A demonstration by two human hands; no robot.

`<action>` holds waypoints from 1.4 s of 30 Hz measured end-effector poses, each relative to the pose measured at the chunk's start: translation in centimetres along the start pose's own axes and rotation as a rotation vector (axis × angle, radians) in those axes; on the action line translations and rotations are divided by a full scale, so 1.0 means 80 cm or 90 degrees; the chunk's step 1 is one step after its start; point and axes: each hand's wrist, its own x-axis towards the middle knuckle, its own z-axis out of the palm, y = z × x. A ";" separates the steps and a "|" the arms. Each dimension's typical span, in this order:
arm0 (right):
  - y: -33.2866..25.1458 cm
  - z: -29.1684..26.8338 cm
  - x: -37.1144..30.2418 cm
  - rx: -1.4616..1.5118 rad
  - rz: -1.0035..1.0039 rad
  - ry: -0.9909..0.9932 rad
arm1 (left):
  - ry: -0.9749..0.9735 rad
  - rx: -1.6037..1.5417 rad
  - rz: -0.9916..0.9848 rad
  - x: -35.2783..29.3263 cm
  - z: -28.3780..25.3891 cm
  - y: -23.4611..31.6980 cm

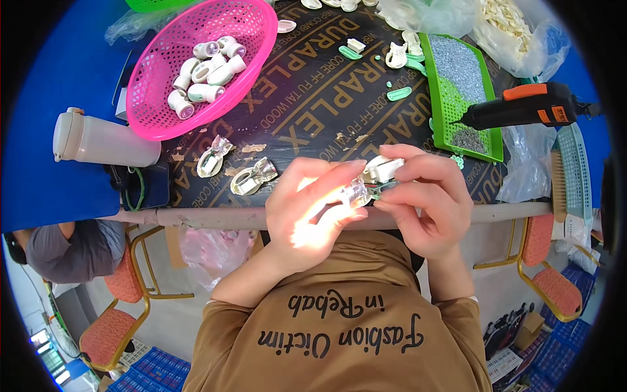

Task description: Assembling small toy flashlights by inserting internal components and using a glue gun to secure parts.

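Over the table's near edge, both my hands are closed around one small torch-like light in pieces. My left hand (302, 212) pinches its shiny reflector end (356, 194), and a bright glare covers those fingers. My right hand (432, 202) grips the white plastic housing (383, 170) and a dark green piece below it. Fingers hide much of the inside. To the left of my hands lie two opened white shells (253, 178) with silvery reflectors. Several closed white torches (208, 72) rest in a pink perforated basket (266, 40).
A green tray (498, 145) of small metal parts stands at the right, a black-and-orange electric screwdriver (522, 108) across it. Green and white plastic pieces (398, 93) lie beyond my hands. A white bottle (108, 138) stands left; a person in grey (81, 251) sits beyond.
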 end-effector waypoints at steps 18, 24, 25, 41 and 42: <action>0.002 0.000 -0.004 -0.013 0.006 -0.030 | 0.034 -0.049 -0.066 -0.006 0.002 -0.001; 0.001 0.005 -0.006 0.003 0.006 -0.009 | 0.025 -0.035 -0.072 -0.005 0.000 0.002; 0.001 0.005 -0.007 0.013 0.009 -0.006 | 0.017 -0.026 -0.075 -0.005 0.000 0.003; 0.002 0.001 -0.009 -0.009 0.000 -0.020 | 0.033 -0.019 -0.042 -0.007 0.003 0.000; 0.002 0.001 -0.010 -0.009 0.001 -0.022 | 0.036 -0.035 -0.051 -0.008 0.004 0.000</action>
